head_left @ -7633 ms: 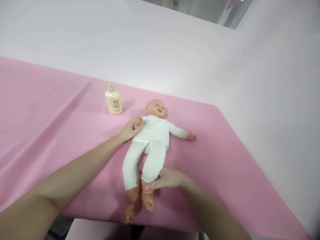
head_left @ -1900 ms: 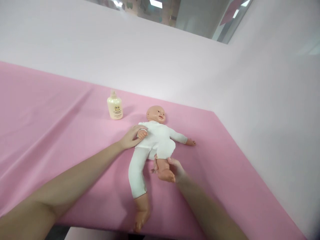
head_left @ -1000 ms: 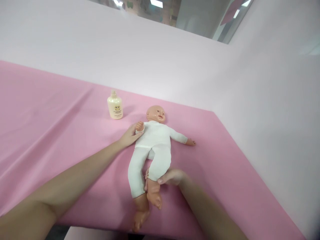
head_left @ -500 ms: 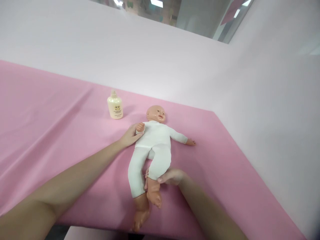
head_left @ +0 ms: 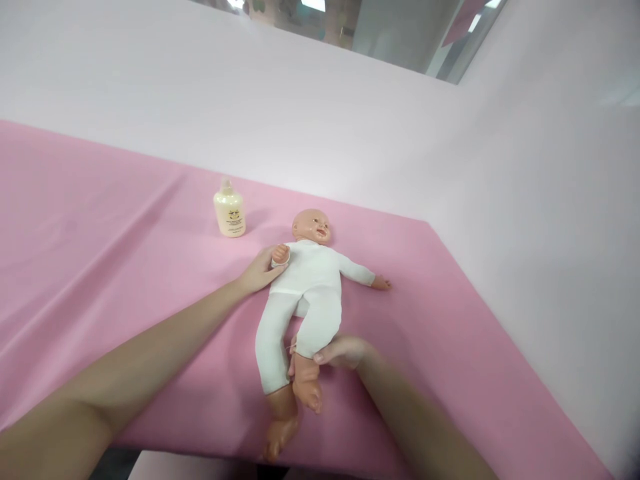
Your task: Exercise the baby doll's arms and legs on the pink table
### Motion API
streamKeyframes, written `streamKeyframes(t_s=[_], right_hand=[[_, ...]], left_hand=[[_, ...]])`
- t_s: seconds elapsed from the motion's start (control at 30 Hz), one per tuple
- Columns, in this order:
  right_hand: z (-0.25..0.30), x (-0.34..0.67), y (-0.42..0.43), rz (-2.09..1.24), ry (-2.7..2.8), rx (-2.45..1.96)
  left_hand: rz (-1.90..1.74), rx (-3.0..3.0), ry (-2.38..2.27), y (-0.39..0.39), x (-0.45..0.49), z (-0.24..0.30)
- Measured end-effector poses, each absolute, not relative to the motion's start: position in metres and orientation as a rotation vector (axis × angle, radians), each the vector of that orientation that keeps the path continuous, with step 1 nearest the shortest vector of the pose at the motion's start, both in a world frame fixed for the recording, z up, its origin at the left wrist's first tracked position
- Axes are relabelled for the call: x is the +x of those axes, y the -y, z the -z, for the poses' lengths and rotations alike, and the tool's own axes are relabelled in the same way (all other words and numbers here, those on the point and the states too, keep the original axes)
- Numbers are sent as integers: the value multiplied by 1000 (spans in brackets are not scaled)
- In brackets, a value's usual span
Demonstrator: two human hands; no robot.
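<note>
One doll [head_left: 310, 287], one bottle [head_left: 229, 212], one pink-covered bench [head_left: 100, 240]. Two hands of the person in view: one left hand [head_left: 257, 270], one right hand [head_left: 343, 351]. The doll shows one head, two arms, two white-clad legs and two bare feet.

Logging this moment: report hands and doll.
Left hand holds doll by wrist; right hand grips one ankle. Doll on its back on pink cloth. Bottle stands apart.
</note>
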State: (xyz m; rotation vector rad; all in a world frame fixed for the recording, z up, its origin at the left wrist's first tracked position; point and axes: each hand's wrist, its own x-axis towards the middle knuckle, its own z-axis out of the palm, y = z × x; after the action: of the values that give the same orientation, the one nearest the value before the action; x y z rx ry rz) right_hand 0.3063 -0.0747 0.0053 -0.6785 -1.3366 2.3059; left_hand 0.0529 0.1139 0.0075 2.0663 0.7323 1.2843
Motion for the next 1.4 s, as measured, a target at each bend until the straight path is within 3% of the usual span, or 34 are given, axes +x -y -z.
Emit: streamKeyframes(t_s=[0.3, 1.4], right_hand=[[-27, 306, 76, -2202, 1494, -918], [-31, 302, 75, -2229, 1512, -904]], left_hand=[[-1285, 1990, -804, -116, 53, -2], [-1217, 2126, -854, -121, 48, 4]])
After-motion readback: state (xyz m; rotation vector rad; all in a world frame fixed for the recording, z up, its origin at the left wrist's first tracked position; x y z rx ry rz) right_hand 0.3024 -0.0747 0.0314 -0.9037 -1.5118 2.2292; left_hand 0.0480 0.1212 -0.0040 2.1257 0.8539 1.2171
